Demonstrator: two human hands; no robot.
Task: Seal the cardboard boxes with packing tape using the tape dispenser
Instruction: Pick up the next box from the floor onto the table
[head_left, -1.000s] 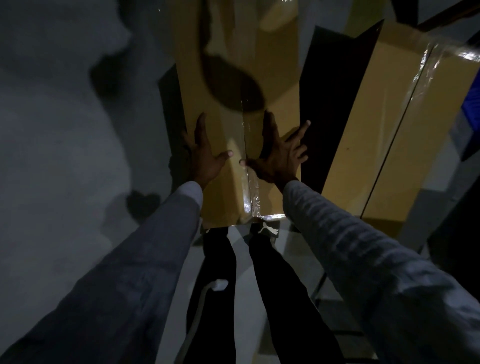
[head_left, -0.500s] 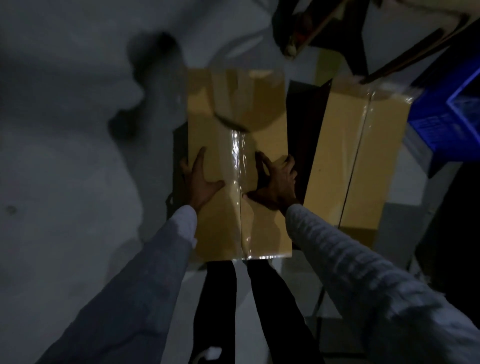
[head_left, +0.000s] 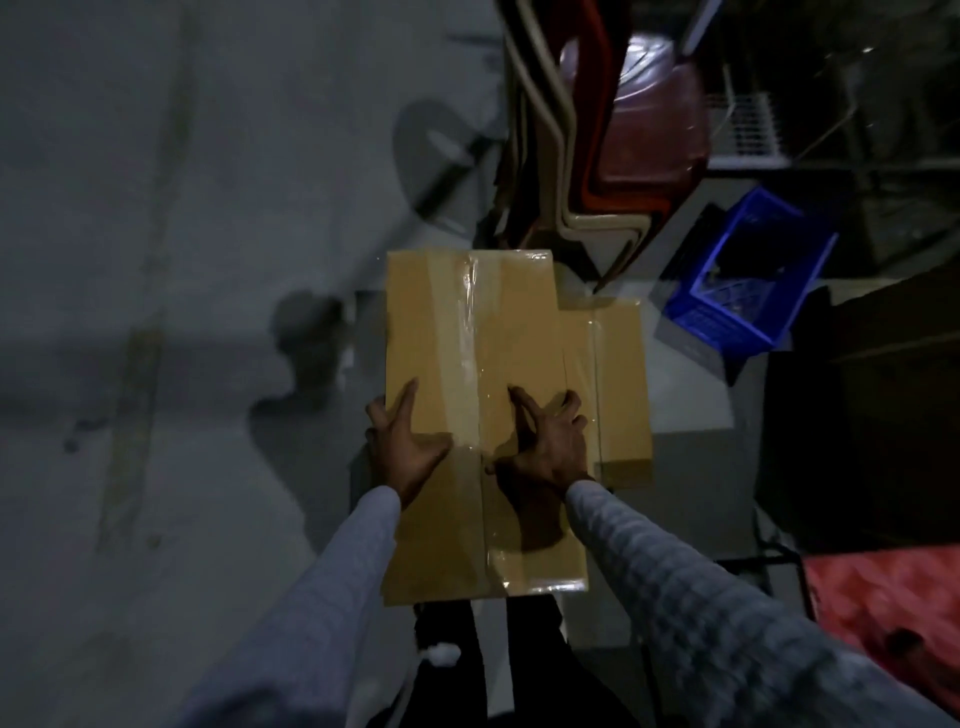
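Observation:
A long cardboard box (head_left: 436, 322) with a shiny clear tape strip (head_left: 470, 364) along its middle seam is held between both hands. My left hand (head_left: 405, 447) grips its left edge, thumb and forefinger lying on top. At the right edge, my right hand (head_left: 550, 441) has its fingers arched and curled over. A second taped cardboard box (head_left: 621, 374) lies just right of it, partly covered by the first. No tape dispenser is in view.
A blue plastic crate (head_left: 743, 280) stands at the back right, with stacked red and cream chairs (head_left: 623, 130) behind the boxes. A dark bulky object (head_left: 857, 415) and something red (head_left: 883, 613) fill the right side. Grey floor (head_left: 156, 364) spreads to the left.
The view has pulled up and back. The held box now overlaps the second box where a dark gap lay before. My fingers went from flat on top to curled at the edges.

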